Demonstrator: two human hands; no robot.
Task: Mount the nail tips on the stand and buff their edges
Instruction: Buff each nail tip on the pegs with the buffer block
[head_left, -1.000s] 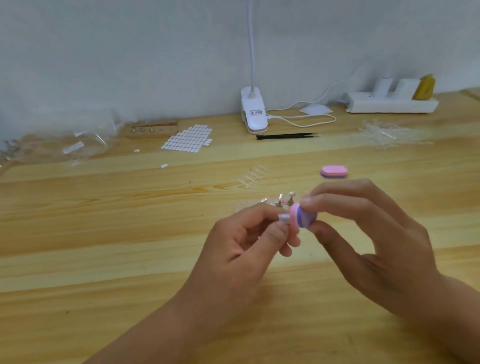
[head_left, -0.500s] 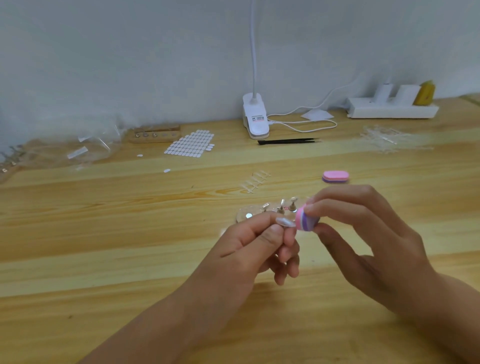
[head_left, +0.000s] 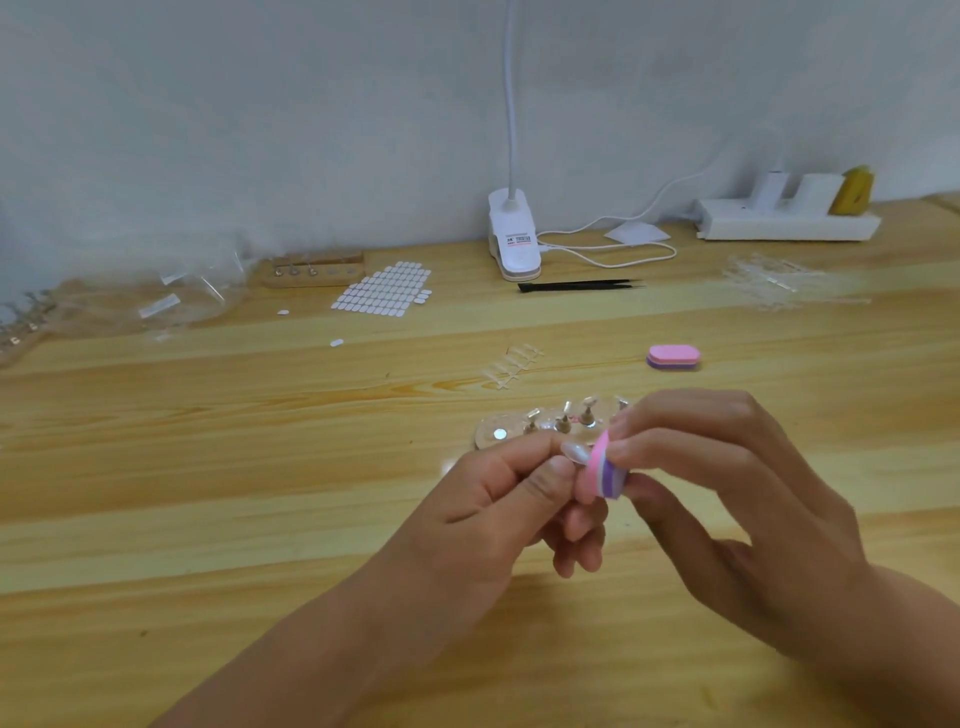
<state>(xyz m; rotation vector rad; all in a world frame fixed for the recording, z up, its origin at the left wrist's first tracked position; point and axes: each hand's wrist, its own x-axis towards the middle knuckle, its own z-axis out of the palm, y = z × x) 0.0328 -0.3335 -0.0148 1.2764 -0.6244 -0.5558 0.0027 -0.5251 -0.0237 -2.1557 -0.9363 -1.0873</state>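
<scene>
My left hand (head_left: 511, 499) pinches a small clear nail tip (head_left: 575, 451) between thumb and forefinger. My right hand (head_left: 727, 499) grips a pink and purple buffer block (head_left: 602, 470) whose face touches the nail tip's edge. Just behind my fingers lies the clear stand (head_left: 498, 434) with several small pegs standing on it; its right end is hidden by my right hand. A strip of clear nail tips (head_left: 511, 366) lies on the wooden table further back.
A second pink buffer block (head_left: 674, 357) lies back right. Along the wall: a clip lamp (head_left: 511, 239) with cable, black tweezers (head_left: 576, 286), a sheet of adhesive tabs (head_left: 384, 293), a wooden stand (head_left: 314, 271), plastic bags (head_left: 156, 306), a power strip (head_left: 784, 221), loose clear tips (head_left: 774, 283).
The buffer block has slid down and tilted against the nail tip. Both hands stay together in front of the stand, and the view has shifted slightly.
</scene>
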